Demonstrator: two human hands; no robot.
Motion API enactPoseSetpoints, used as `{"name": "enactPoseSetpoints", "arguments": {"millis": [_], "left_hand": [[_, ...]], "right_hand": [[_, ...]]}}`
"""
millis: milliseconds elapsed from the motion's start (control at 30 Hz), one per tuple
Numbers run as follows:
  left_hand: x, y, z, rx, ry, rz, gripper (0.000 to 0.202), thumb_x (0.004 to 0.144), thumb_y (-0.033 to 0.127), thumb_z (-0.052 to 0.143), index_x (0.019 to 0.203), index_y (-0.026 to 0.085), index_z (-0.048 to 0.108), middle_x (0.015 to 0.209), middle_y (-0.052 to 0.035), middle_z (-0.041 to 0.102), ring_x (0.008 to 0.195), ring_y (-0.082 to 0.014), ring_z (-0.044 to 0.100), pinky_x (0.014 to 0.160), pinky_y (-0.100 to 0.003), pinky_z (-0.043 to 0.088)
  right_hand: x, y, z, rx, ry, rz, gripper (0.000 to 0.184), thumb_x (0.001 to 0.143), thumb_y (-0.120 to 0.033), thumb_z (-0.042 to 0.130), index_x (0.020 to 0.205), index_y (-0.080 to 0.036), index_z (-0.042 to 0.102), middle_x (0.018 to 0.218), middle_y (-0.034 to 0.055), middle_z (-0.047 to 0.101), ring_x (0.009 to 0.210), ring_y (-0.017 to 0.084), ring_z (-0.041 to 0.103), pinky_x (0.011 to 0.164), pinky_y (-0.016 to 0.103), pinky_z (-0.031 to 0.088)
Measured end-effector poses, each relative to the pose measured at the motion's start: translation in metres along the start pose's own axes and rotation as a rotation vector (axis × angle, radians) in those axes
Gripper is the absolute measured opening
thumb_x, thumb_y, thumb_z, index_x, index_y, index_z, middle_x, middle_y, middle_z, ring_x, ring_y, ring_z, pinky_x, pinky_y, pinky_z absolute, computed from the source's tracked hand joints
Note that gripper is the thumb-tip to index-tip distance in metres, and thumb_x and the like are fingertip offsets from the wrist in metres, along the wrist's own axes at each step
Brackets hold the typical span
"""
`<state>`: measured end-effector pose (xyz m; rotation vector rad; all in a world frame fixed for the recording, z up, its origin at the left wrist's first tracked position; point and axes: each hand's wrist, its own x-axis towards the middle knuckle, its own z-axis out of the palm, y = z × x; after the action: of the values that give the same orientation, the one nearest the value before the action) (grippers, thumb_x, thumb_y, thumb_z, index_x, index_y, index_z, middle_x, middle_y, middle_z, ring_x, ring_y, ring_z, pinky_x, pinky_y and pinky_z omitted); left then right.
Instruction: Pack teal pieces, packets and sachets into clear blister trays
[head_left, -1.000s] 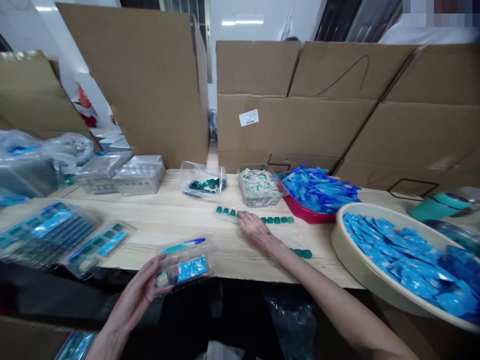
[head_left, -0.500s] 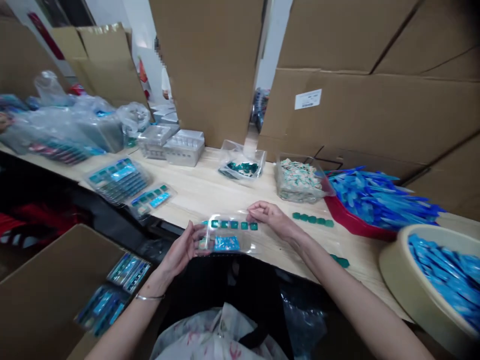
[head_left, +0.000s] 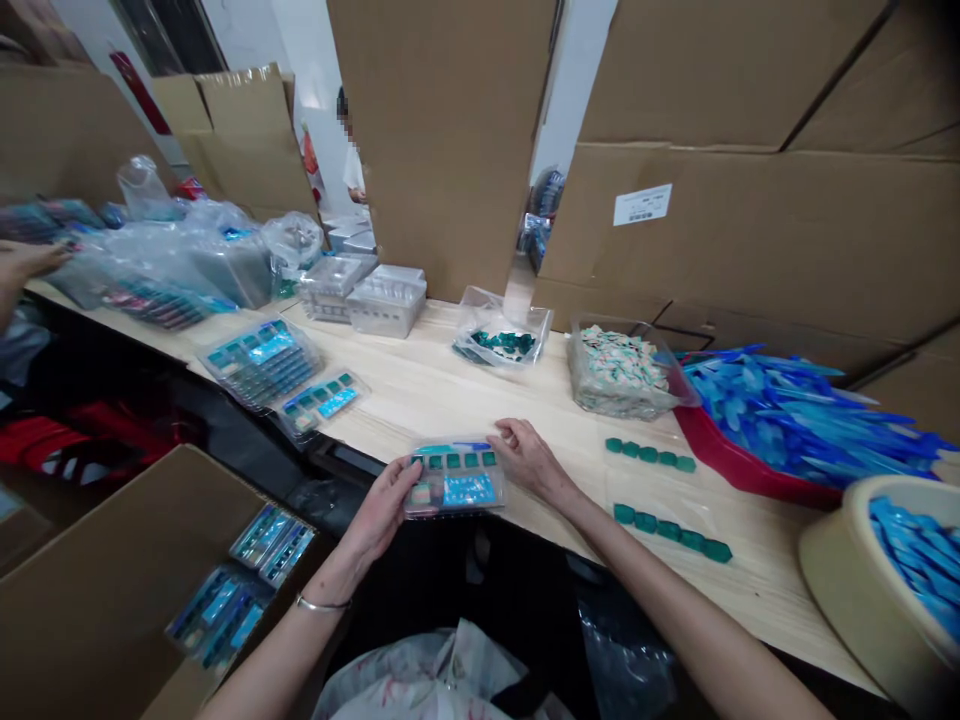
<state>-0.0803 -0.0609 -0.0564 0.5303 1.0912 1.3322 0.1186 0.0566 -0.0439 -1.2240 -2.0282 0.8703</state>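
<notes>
My left hand (head_left: 386, 505) grips the left end of a clear plastic pack (head_left: 435, 490), its thumb on top. Inside the pack are a row of green square pieces, a blue printed card and a blue strip along the far edge. The curled fingers of my right hand (head_left: 525, 455) are closed at the pack's far right corner; their tips are partly hidden. Right of that hand, two rows of green pieces (head_left: 649, 453) lie on clear sheets on the wooden table (head_left: 420, 385).
Stacked filled packs (head_left: 259, 360) and a single pack (head_left: 322, 402) lie left. Behind are clear trays (head_left: 386, 300), a bag of green pieces (head_left: 502, 345) and a tub of pale pieces (head_left: 626, 365). A red basin (head_left: 757, 470) and cream bucket (head_left: 832, 570) stand right, a carton (head_left: 112, 560) lower left.
The pack's clear lid, raised and spread out before, now lies over it. My right hand has come down beside its right end. The view has shifted, and another person's hand shows at far left.
</notes>
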Motion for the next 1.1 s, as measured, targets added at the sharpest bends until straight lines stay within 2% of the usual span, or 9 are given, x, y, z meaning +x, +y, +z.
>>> {"name": "enactPoseSetpoints", "arguments": {"millis": [167,267,400,467,600,733,867,1000,1100], "left_hand": [[-0.013,0.014,0.002,-0.019,0.03,0.078,0.034,0.075,0.038,0.062,0.101,0.016,0.055,0.088,-0.0036,0.064,0.072,-0.0145,0.063,0.063,-0.026,0.051],[-0.024,0.035,-0.007,0.124,0.083,0.185,0.033,0.076,0.041,0.06,0.096,0.016,0.057,0.089,-0.0028,0.064,0.077,-0.0137,0.062,0.067,-0.022,0.048],[-0.029,0.068,-0.045,0.396,0.233,0.266,0.034,0.076,0.049,0.055,0.087,0.016,0.055,0.06,0.0024,0.059,0.049,-0.0112,0.054,0.047,-0.021,0.042],[-0.022,0.084,-0.071,0.545,0.304,0.282,0.038,0.076,0.054,0.05,0.082,0.017,0.053,0.045,0.0045,0.052,0.037,-0.0117,0.048,0.039,-0.021,0.036],[0.005,0.117,-0.117,0.851,0.481,0.273,0.046,0.078,0.062,0.038,0.074,0.018,0.053,0.037,0.0033,0.047,0.034,-0.0151,0.046,0.04,-0.025,0.036],[0.03,0.14,-0.147,1.17,0.625,0.222,0.057,0.081,0.062,0.024,0.072,0.017,0.058,0.055,-0.0078,0.062,0.057,-0.025,0.062,0.061,-0.032,0.044],[0.045,0.142,-0.168,1.258,0.72,0.19,0.059,0.08,0.062,0.026,0.072,0.016,0.061,0.092,-0.0216,0.067,0.096,-0.0344,0.06,0.081,-0.04,0.04],[0.055,0.141,-0.18,1.278,0.731,0.095,0.06,0.078,0.064,0.028,0.067,0.015,0.061,0.092,-0.0258,0.066,0.097,-0.0357,0.06,0.082,-0.043,0.04],[0.053,0.145,-0.18,1.3,0.666,0.051,0.062,0.078,0.063,0.027,0.065,0.014,0.063,0.088,-0.0262,0.066,0.092,-0.0375,0.061,0.077,-0.042,0.042]], "right_hand": [[-0.014,-0.021,-0.003,0.338,-0.262,0.22,0.046,0.08,-0.046,0.049,0.113,-0.014,0.048,0.066,-0.0007,0.057,0.056,0.014,0.053,0.053,0.026,0.043],[-0.002,-0.043,0.007,0.459,-0.287,0.187,0.048,0.079,-0.046,0.051,0.114,-0.014,0.045,0.062,-0.003,0.054,0.05,0.012,0.05,0.048,0.024,0.041],[0.044,-0.076,0.041,0.469,-0.343,0.071,0.04,0.08,-0.043,0.05,0.109,-0.015,0.047,0.065,-0.0004,0.058,0.047,0.011,0.048,0.045,0.023,0.04],[0.074,-0.093,0.064,0.401,-0.383,0.002,0.038,0.082,-0.04,0.046,0.11,-0.014,0.047,0.067,0.001,0.06,0.046,0.011,0.049,0.044,0.022,0.04],[0.134,-0.124,0.11,0.018,-0.431,-0.142,0.032,0.088,-0.033,0.035,0.102,-0.012,0.055,0.072,0.0035,0.064,0.046,0.009,0.053,0.047,0.02,0.04],[0.176,-0.147,0.146,-0.176,-0.399,-0.197,0.031,0.088,-0.029,0.037,0.085,-0.011,0.063,0.074,0.0082,0.066,0.058,0.013,0.059,0.056,0.021,0.04],[0.191,-0.153,0.175,-0.307,-0.356,-0.222,0.031,0.087,-0.026,0.04,0.086,-0.01,0.065,0.093,0.0155,0.065,0.086,0.021,0.06,0.069,0.025,0.04],[0.187,-0.152,0.191,-0.41,-0.352,-0.216,0.035,0.089,-0.027,0.034,0.092,-0.009,0.064,0.106,0.0182,0.059,0.1,0.024,0.054,0.079,0.03,0.039],[0.18,-0.156,0.192,-0.447,-0.37,-0.188,0.033,0.089,-0.025,0.033,0.093,-0.01,0.063,0.104,0.0162,0.06,0.098,0.023,0.055,0.079,0.031,0.04]]}}
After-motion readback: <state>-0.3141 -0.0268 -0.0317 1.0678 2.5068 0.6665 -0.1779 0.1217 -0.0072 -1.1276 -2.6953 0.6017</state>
